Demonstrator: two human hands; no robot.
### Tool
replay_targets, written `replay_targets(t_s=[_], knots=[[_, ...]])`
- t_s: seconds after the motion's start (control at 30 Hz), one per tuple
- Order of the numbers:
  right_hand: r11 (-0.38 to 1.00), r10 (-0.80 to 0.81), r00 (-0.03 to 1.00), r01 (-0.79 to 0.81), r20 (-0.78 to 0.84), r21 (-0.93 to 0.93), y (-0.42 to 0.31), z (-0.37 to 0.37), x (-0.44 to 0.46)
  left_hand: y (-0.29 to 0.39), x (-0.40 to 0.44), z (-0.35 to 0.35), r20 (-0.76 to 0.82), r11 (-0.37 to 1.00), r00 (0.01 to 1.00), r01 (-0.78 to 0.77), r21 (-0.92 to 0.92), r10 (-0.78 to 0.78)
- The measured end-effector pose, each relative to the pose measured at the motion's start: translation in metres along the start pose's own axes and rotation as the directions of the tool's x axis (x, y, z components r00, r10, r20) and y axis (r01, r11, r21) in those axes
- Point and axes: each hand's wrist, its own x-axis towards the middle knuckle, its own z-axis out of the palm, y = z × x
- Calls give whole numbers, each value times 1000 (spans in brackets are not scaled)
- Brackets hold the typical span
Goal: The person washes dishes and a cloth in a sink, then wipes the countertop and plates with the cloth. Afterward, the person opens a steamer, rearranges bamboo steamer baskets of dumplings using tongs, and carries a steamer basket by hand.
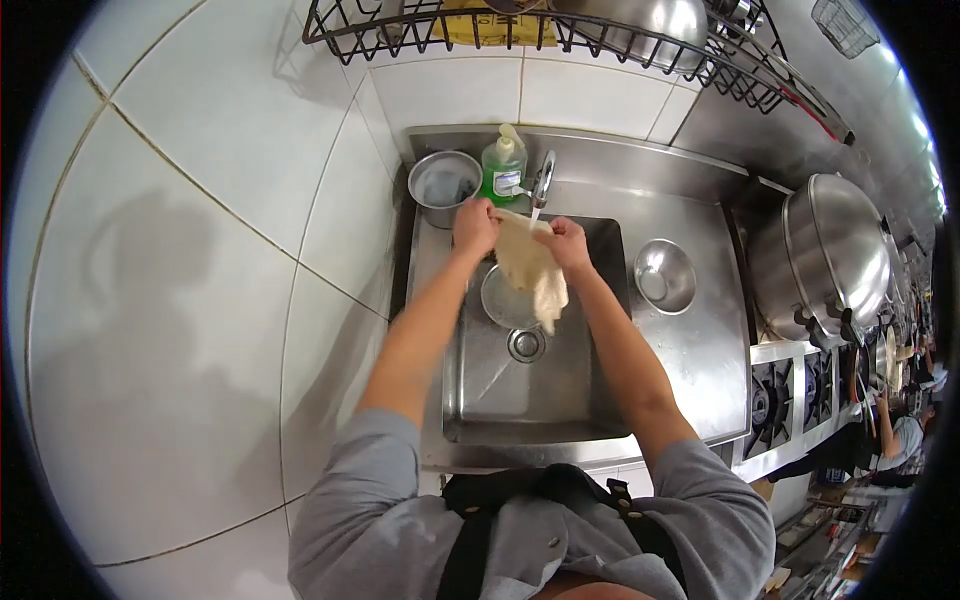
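Observation:
A beige cloth [527, 262] hangs over the steel sink [535, 405], stretched between my two hands. My left hand [476, 229] pinches its upper left corner, and my right hand [565, 244] grips the upper right edge. Just above the cloth is the faucet [544, 180], with a thin stream coming down toward it. Partly hidden behind the cloth, a round metal bowl [497, 300] sits in the sink near the drain [526, 345].
Behind my left hand stand a metal pot [440, 208] and a green soap bottle [503, 168]. A steel bowl [665, 276] rests on the right drainboard. Farther right are a large steamer pot [830, 255] and stove burners [770, 395]. A wire rack [400, 38] hangs above; another person [890, 440] works far right.

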Motion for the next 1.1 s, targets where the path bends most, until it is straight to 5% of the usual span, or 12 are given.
replay_targets(t_s=[0.03,0.1,0.17,0.27,0.4,0.53,0.63,0.73,0.87,0.97,1.0,1.1], knots=[[999,-6,1000,7,-3,48,1,5,1,9,-7,14,-305,999,952,26,45,-11],[994,9,1000,-7,-10,109,0,9,4,19,-16,37,76,788,839,534,-306,-539],[990,54,998,-52,-15,133,1,10,8,20,-27,50,600,-121,541,674,-728,-589],[995,72,997,-70,-27,70,-5,4,11,31,-46,67,439,129,677,616,-777,-591],[869,161,979,-81,-124,489,-7,-1,-5,47,-38,56,593,-84,404,775,-627,-696],[504,665,743,-522,76,688,33,4,9,18,-20,103,310,174,504,702,-690,-806],[661,552,831,-383,-72,645,79,38,62,35,-19,75,365,145,517,706,-693,-774],[950,-10,947,-92,-321,-300,23,56,35,23,-21,67,419,153,493,767,-624,-763],[863,87,963,-201,-256,-463,3,61,37,38,-14,45,716,-385,515,610,-692,-471],[942,-19,821,-177,-571,-286,28,52,50,41,-1,83,327,161,598,618,-770,-732],[962,264,713,-243,-649,125,27,53,51,43,4,93,195,451,700,621,-641,-687],[200,108,929,-369,354,908,25,25,8,73,-5,69,139,626,838,493,-604,-527]])
